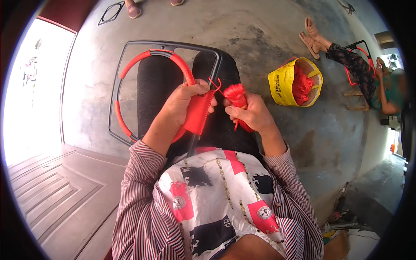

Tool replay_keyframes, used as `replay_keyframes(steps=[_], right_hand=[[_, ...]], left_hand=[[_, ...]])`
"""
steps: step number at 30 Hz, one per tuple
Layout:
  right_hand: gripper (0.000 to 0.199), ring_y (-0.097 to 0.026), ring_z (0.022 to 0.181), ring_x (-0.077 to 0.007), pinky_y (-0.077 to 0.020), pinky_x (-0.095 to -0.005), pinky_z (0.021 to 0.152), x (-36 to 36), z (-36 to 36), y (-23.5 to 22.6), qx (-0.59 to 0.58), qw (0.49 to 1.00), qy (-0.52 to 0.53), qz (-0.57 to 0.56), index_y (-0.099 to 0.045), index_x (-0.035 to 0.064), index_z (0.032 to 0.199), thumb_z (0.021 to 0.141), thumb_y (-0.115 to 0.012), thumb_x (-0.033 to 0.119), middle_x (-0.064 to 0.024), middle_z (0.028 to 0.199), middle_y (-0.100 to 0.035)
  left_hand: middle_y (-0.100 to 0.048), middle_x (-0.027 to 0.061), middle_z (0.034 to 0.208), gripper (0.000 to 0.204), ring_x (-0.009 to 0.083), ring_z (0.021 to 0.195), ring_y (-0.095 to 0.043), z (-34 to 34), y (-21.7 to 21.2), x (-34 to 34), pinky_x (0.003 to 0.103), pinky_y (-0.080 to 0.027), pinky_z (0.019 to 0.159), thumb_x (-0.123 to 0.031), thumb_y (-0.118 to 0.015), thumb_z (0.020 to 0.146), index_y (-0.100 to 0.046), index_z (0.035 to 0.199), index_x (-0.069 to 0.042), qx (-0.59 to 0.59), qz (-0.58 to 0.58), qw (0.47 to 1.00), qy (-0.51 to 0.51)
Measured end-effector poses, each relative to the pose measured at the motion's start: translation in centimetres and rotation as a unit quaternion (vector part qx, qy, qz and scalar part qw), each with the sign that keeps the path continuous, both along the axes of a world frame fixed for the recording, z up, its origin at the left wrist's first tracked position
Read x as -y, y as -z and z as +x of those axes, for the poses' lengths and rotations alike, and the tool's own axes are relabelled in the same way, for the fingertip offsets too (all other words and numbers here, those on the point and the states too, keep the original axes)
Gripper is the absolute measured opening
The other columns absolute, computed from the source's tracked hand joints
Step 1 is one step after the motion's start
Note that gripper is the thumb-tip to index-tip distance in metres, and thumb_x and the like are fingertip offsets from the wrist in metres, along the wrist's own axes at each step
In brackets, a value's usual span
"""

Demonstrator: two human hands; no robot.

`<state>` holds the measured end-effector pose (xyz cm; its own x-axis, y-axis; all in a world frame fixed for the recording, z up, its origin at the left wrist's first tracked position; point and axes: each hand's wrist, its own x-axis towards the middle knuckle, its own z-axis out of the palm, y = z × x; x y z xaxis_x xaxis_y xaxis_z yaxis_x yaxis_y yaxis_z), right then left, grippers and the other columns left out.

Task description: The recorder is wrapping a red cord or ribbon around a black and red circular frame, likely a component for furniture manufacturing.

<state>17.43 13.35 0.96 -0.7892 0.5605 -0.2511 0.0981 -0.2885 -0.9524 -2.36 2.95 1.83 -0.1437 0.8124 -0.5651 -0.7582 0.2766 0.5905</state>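
Note:
A black metal frame (130, 44) rests across my lap, with a ring inside it partly wrapped in red cord (180, 65). My left hand (184, 102) grips the ring where a woven red patch (198, 113) spreads down from it. My right hand (249, 113) holds a bundle of red cord (235, 93) just right of the patch. A short strand runs from the bundle to the patch. My legs in dark trousers lie under the frame.
A yellow bag (281, 82) holding red cord stands on the concrete floor at the right. Another person (364, 71) sits at the far right with a similar frame. A wooden door (56, 186) lies at the lower left. More feet show at the top edge.

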Motion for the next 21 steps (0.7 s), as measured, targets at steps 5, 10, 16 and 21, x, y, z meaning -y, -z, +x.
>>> replay_keyframes(steps=[5, 10, 16, 21], right_hand=[[0.019, -0.050, 0.055, -0.0063, -0.0414, -0.0244, 0.053, 1.2, 2.8, 1.1, 0.032, 0.984, -0.035, 0.170, -0.055, 0.0060, 0.069, 0.082, -0.069, 0.007, 0.0021, 0.060, -0.054], [0.007, -0.049, 0.057, -0.0060, -0.0402, -0.0252, 0.055, 0.7, 4.2, 3.5, -0.006, 0.998, 0.049, 0.046, -0.062, 0.0040, 0.081, 0.082, -0.068, 0.007, 0.0039, 0.062, -0.054], [0.014, -0.057, 0.066, -0.0122, -0.0455, -0.0283, 0.062, -6.1, 0.5, 0.8, 0.020, 0.975, 0.141, 0.169, -0.057, 0.0043, 0.092, 0.082, -0.061, 0.013, -0.0031, 0.084, -0.060], [0.012, -0.061, 0.079, -0.0234, -0.0482, -0.0323, 0.067, -5.0, -6.6, -3.2, 0.099, 0.756, -0.046, 0.645, -0.062, 0.0070, 0.091, 0.080, -0.060, 0.011, -0.0045, 0.091, -0.063]], left_hand=[[-0.062, 0.0162, 0.071, 0.010, 0.0246, 0.058, -0.063, 0.0, -0.3, 0.1, 0.034, -0.055, 0.054, -0.010, -0.060, 0.085, -0.056, 0.091, -0.003, 0.039, -0.016, 0.998, -0.043], [-0.060, 0.0155, 0.072, 0.009, 0.0241, 0.059, -0.063, 0.0, 0.5, 0.2, 0.035, -0.055, 0.055, -0.008, -0.059, 0.082, -0.054, 0.088, -0.004, 0.050, -0.012, 0.999, -0.015], [-0.062, 0.0150, 0.088, 0.023, 0.0236, 0.074, -0.064, 0.0, 1.7, 0.2, 0.036, -0.056, 0.066, -0.012, -0.054, 0.082, -0.056, 0.104, -0.004, -0.040, -0.011, 0.999, -0.005], [-0.048, 0.0123, 0.134, 0.059, 0.0233, 0.112, -0.054, 1.2, 1.7, 0.5, 0.038, -0.047, 0.092, -0.013, -0.049, 0.083, -0.036, 0.140, -0.004, -0.163, 0.119, 0.964, -0.174]])
